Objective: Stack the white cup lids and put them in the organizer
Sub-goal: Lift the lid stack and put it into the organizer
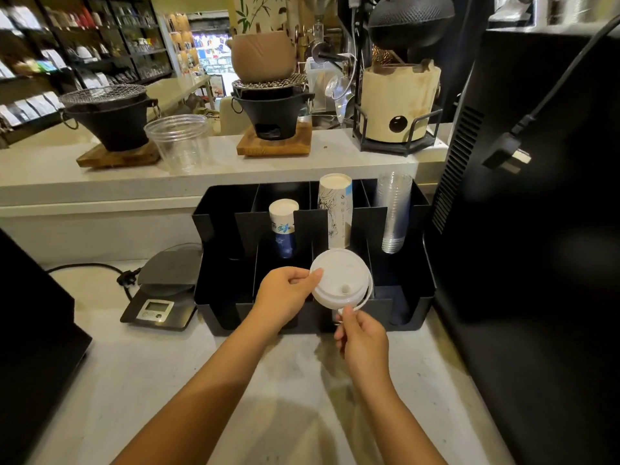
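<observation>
The left hand (285, 293) pinched the left rim of the white cup lids (339, 280), thumb on top. The right hand (362, 340) gripped their near edge between fingertips. The lids were held tilted, just above the near middle compartment of the black organizer (419, 297). Paper cups (335, 209) and clear cups (394, 213) stood in the far compartments. A scale (161, 297) sat to the left.

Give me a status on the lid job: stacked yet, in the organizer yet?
Done: the white lids look gathered into a stack; how many, I cannot tell. In hand: the left hand pinches the stack's left rim and the right hand grips its lower edge, holding it above the black organizer, in front of the tall paper cups. Left: lowering the stack into a front compartment and letting go.
</observation>
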